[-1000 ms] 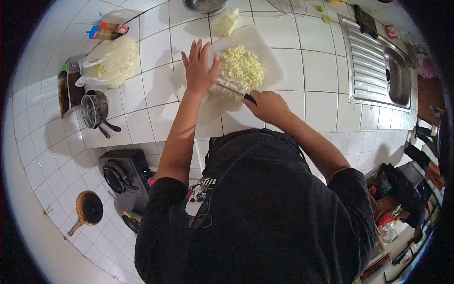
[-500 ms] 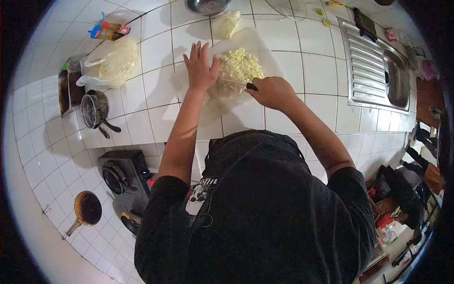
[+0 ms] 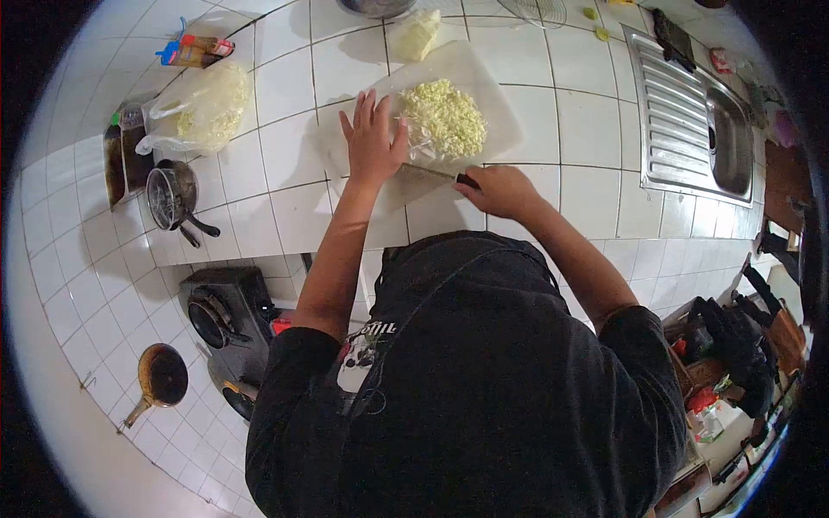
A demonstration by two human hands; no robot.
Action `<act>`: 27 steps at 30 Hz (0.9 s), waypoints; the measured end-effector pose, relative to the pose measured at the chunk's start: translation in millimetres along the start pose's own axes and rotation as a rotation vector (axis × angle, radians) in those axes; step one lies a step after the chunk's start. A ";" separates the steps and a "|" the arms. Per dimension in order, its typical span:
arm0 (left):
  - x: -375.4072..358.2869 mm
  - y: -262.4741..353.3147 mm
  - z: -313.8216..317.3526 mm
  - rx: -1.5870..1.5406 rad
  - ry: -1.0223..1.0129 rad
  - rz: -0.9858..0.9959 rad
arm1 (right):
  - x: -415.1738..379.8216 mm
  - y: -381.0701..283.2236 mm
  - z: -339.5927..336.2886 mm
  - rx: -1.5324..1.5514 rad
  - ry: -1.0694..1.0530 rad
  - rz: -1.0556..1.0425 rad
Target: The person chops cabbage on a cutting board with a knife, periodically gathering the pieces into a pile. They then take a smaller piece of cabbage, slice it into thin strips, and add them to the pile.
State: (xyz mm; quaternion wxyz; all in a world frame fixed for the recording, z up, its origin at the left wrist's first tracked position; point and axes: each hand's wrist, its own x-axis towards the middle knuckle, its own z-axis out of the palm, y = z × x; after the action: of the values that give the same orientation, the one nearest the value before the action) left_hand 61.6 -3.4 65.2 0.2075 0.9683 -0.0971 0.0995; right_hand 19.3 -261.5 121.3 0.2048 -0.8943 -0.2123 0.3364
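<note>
Finely chopped cabbage [image 3: 445,118] lies in a loose heap on a pale cutting board [image 3: 496,91]. My right hand [image 3: 501,192] is wrapped round the black handle of a knife [image 3: 432,172], whose blade points left along the board's near side, below the heap. At the heap's left edge is my left hand [image 3: 374,142], fingers stretched out and pointing away from me, with nothing gripped. A larger pale piece of cabbage [image 3: 416,36] rests at the board's far edge.
On the left stand a plastic bag [image 3: 207,112] of pale contents, sauce bottles [image 3: 192,53] and a small pan [image 3: 171,195]. A steel sink [image 3: 728,142] is at the right. Far off are a dark bowl [image 3: 376,7] and a wire strainer [image 3: 540,10].
The knife has come toward me, off the cabbage heap to the board's near side. My left hand has shifted slightly right and nearer.
</note>
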 end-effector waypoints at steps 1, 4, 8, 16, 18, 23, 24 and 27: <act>2.8 0.0 1.0 -0.007 0.014 0.000 | 3.3 3.1 -5.3 -0.024 0.010 0.001; 15.9 -1.9 5.7 0.038 0.024 0.000 | 12.3 14.0 -16.5 -0.038 0.112 -0.057; 29.7 0.5 1.4 0.024 0.031 -0.020 | 6.9 1.0 -26.7 -0.094 0.134 -0.027; 30.9 -14.7 18.0 -0.104 -0.003 0.026 | -3.4 -21.7 -2.0 -0.018 0.184 0.045; 31.9 -9.8 22.7 -0.043 -0.004 0.046 | 2.1 -16.2 -2.7 0.026 0.115 0.112; 33.0 -22.2 33.3 -0.066 0.056 -0.042 | 7.7 -16.8 -31.4 -0.086 0.105 0.030; 30.0 -21.2 32.5 -0.063 0.057 -0.040 | 9.1 -17.2 -32.8 -0.115 0.088 0.018; 33.1 -15.2 29.3 -0.003 0.040 -0.026 | 15.6 -3.7 -21.1 -0.039 0.135 0.036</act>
State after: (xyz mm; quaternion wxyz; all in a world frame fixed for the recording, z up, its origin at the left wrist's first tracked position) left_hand 101.3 -7.0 40.9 0.2120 0.9670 -0.0805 0.1161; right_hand 43.6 -255.1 129.7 0.1951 -0.9225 -0.1882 0.2748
